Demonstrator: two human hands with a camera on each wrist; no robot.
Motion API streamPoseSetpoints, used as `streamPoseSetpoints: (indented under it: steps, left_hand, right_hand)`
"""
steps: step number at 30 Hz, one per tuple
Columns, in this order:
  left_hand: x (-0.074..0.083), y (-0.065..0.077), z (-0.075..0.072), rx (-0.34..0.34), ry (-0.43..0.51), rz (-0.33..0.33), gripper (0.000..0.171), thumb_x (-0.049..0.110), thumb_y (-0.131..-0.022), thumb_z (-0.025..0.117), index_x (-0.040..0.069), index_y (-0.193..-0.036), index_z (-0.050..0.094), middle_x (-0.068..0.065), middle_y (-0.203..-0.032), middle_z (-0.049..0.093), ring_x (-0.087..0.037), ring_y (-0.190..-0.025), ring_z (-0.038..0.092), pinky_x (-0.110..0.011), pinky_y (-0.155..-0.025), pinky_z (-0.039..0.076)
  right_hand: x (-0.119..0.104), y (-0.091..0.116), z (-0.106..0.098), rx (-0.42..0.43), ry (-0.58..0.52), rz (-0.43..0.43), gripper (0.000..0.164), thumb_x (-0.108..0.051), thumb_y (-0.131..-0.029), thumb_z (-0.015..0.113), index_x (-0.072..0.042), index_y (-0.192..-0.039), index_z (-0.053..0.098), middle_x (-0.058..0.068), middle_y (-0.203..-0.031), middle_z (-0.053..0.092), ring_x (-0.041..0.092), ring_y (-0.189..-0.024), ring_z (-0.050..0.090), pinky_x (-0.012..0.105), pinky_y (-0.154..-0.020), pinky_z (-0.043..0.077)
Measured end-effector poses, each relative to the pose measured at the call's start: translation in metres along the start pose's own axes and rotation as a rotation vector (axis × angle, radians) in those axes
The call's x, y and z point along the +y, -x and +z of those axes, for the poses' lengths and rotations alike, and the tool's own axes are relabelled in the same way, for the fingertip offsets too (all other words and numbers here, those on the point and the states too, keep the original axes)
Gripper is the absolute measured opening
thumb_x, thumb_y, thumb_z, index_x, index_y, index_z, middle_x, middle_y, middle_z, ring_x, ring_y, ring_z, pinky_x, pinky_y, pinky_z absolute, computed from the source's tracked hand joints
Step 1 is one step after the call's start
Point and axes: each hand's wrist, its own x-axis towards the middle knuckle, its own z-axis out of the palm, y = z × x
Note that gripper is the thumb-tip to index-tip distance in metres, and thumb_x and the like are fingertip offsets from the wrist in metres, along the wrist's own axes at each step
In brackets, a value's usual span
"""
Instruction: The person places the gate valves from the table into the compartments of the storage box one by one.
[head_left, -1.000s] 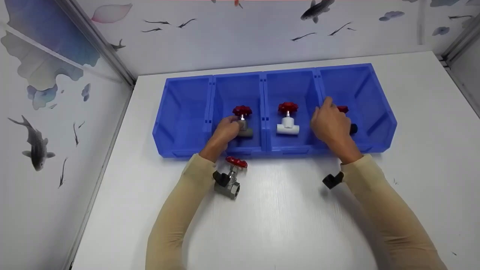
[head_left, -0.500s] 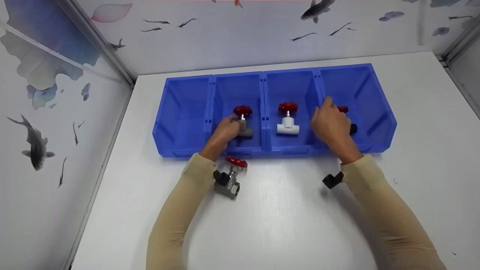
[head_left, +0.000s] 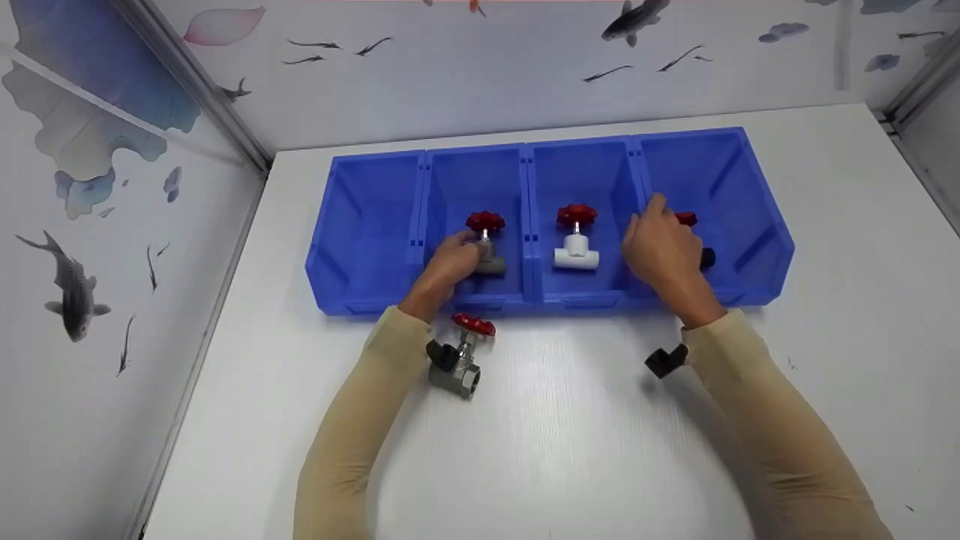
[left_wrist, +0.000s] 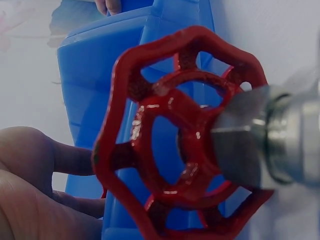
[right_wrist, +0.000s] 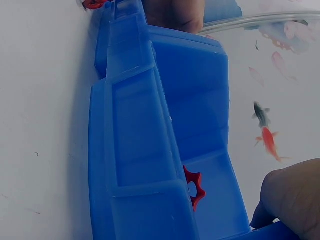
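In the head view, my left hand point(head_left: 452, 259) reaches into the second blue bin and pinches the left side of a grey-green valve point(head_left: 491, 264) with a red handwheel. My right hand point(head_left: 661, 244) is at the left wall of the rightmost bin, fingers curled over a valve with a red handwheel point(head_left: 685, 218) and a black end point(head_left: 707, 258). The hand hides most of that valve and its fingertips. Under my left wrist a metal valve point(head_left: 455, 375) with a red handwheel point(left_wrist: 185, 140) lies on the table, large in the left wrist view.
A white valve point(head_left: 576, 257) with a red handwheel lies in the third bin. The joined blue bins point(head_left: 375, 307) stand in a row on the white table point(head_left: 555, 450). Printed panels point(head_left: 480, 90) rise behind and at the left.
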Motion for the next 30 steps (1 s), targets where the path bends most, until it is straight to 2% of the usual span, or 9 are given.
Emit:
streamPoseSetpoints:
  steps: [16, 23, 30]
  left_hand:
    - [0.0004, 0.0015, 0.0011, -0.014, -0.006, 0.006, 0.062, 0.022, -0.097, 0.054, 0.012, -0.155, 0.033, -0.009, -0.156, 0.037, -0.026, -0.138, 0.039, -0.044, -0.116, 0.029]
    - [0.0012, 0.0015, 0.0035, -0.032, -0.015, 0.009, 0.063, 0.022, -0.098, 0.05, 0.009, -0.156, 0.029, -0.01, -0.159, 0.032, -0.027, -0.141, 0.035, -0.045, -0.117, 0.028]
    - [0.0008, -0.0002, 0.0052, -0.063, 0.008, 0.035, 0.062, 0.02, -0.097, 0.049, 0.006, -0.155, 0.031, -0.01, -0.155, 0.039, -0.027, -0.132, 0.042, -0.044, -0.113, 0.034]
  right_hand:
    - [-0.0014, 0.0004, -0.0016, -0.019, 0.003, 0.0, 0.046, -0.023, -0.105, 0.035, 0.014, -0.134, 0.035, 0.035, -0.104, 0.057, 0.054, -0.088, 0.061, 0.068, -0.078, 0.047]
    - [-0.0017, -0.0001, -0.0031, -0.052, -0.005, 0.016, 0.046, -0.025, -0.106, 0.033, 0.012, -0.134, 0.035, 0.033, -0.105, 0.056, 0.052, -0.09, 0.061, 0.066, -0.08, 0.047]
    - [0.0001, 0.0006, -0.0012, -0.017, -0.022, -0.002, 0.044, -0.024, -0.105, 0.036, 0.013, -0.13, 0.038, 0.033, -0.103, 0.058, 0.054, -0.088, 0.061, 0.068, -0.077, 0.047]
